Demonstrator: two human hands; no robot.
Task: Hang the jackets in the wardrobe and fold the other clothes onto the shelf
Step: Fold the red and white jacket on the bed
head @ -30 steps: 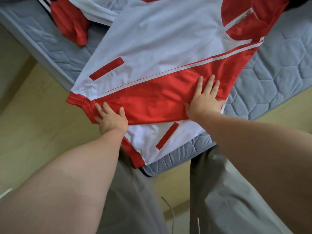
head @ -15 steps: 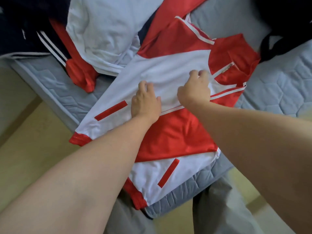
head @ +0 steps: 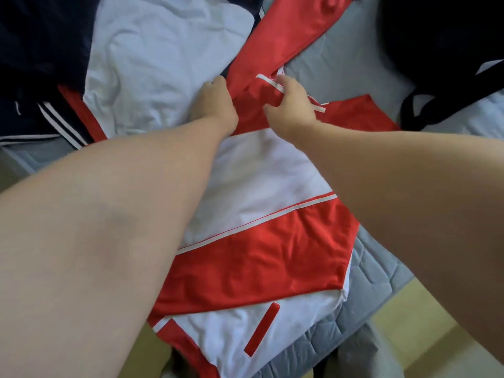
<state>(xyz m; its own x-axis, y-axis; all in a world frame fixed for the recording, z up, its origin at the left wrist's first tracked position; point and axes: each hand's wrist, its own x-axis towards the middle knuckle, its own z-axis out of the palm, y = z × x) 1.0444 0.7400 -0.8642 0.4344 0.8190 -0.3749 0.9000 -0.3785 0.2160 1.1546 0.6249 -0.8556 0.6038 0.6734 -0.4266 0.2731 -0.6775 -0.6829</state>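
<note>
- Head view: a red and white jacket lies spread flat on a grey quilted mattress, with its hem at the near edge
- My left hand grasps red fabric at the jacket's far end, fingers curled into it
- My right hand, just beside it, grasps the same red fold by a white stripe
- A crumpled white garment lies left of the jacket, navy clothes beyond it, and a black bag at far right

The red-and-white jacket on the bed is being held at its shoulder by the left grip and the right grip.
</note>
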